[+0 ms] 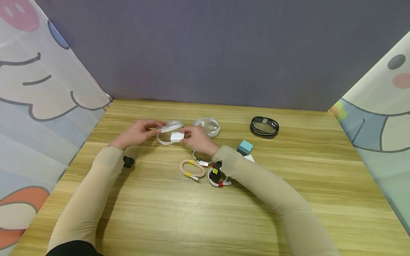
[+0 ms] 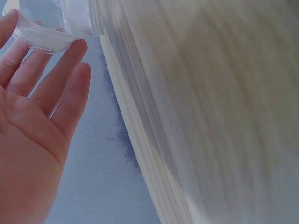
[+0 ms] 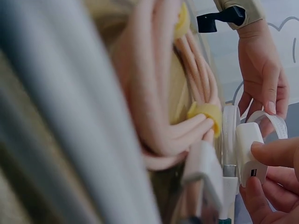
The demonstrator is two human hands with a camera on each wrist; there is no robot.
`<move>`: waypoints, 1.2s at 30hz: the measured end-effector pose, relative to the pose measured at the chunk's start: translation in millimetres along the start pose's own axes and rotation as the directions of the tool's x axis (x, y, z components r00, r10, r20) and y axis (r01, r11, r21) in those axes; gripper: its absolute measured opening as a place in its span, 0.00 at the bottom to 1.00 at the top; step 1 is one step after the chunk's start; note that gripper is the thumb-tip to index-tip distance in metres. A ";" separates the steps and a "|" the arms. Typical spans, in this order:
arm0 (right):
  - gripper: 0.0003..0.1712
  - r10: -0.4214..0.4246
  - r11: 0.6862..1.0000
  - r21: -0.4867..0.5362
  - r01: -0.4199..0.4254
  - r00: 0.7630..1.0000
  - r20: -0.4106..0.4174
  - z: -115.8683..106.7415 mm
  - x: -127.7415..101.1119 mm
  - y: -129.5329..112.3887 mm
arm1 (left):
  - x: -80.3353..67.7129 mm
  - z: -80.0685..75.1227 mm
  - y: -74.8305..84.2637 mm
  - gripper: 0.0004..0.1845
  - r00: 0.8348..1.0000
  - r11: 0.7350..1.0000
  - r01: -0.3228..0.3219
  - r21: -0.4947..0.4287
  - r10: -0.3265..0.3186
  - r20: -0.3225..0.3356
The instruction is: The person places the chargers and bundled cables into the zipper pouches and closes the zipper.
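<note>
While I hold both hands over the far half of the pale wooden table (image 1: 160, 213), a small white square charger plug (image 1: 177, 136) sits pinched in my right hand (image 1: 196, 139).

My left hand (image 1: 136, 132) grips the rim of the shallow clear plastic round container (image 1: 169, 131). I judge the plug light, rigid and smooth, best held by its flat sides. The container's contents stay hidden, and the left wrist view blurs.
</note>
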State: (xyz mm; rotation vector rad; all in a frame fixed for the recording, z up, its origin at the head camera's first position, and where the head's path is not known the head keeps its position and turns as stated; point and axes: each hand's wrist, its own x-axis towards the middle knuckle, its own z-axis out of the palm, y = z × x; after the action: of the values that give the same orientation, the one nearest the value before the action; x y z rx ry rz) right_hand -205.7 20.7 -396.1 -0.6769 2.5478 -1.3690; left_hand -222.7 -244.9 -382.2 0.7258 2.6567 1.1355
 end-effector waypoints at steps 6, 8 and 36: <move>0.23 -0.011 1.000 -0.025 0.010 0.999 -0.050 4.1 2.8 0.7 | -1.2 -0.2 1.8 0.14 1.000 0.999 -0.011 -0.030 0.011 0.006; 0.23 -0.013 0.999 -0.039 0.011 0.998 -0.063 5.2 4.1 1.3 | -1.2 0.0 1.0 0.13 1.000 0.999 -0.014 -0.029 0.014 0.003; 0.22 -0.122 0.992 0.020 0.121 0.989 0.086 -5.8 -5.7 5.3 | -1.7 0.5 -2.1 0.14 1.000 0.999 0.024 -0.034 -0.023 0.019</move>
State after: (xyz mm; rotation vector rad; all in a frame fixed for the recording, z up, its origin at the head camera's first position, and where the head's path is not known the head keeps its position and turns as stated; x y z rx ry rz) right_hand -204.3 30.2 -397.6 -0.8821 2.4630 -1.3614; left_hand -221.8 -246.7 -384.1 0.6939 2.6172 1.1597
